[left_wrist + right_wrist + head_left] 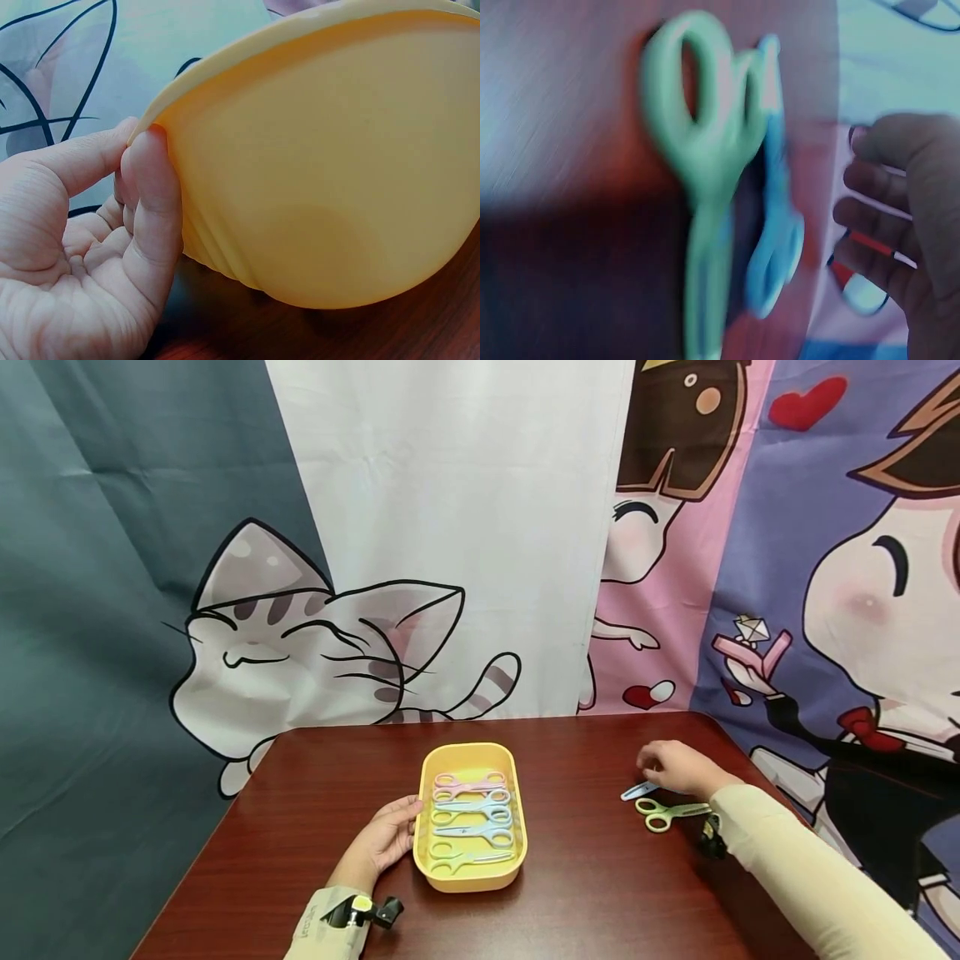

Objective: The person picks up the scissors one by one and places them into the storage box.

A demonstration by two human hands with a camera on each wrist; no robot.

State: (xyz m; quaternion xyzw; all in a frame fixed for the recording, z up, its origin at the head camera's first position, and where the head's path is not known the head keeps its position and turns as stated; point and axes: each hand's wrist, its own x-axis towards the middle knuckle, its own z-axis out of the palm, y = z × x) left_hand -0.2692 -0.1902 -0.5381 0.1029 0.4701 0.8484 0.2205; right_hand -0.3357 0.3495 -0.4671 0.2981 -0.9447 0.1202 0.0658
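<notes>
A yellow plastic tray [471, 884] holds several small scissors laid crosswise, among them pink scissors [468, 787], blue scissors [483, 833] and green scissors [459, 860]. My left hand [386, 835] pinches the tray's left rim between thumb and fingers; the left wrist view shows the tray's outer wall [322, 165] up close. On the right of the table lie green scissors [678, 811] and, just beyond them, blue scissors [639, 790], partly hidden by my right hand [678, 767]. That hand hovers over them with loosely bent fingers, apart from both in the right wrist view.
The dark red-brown table [337, 768] reaches back to a cartoon-printed curtain [465, 527]. Its right edge runs close beside my right arm. Black camera mounts [367, 911] are strapped on both wrists.
</notes>
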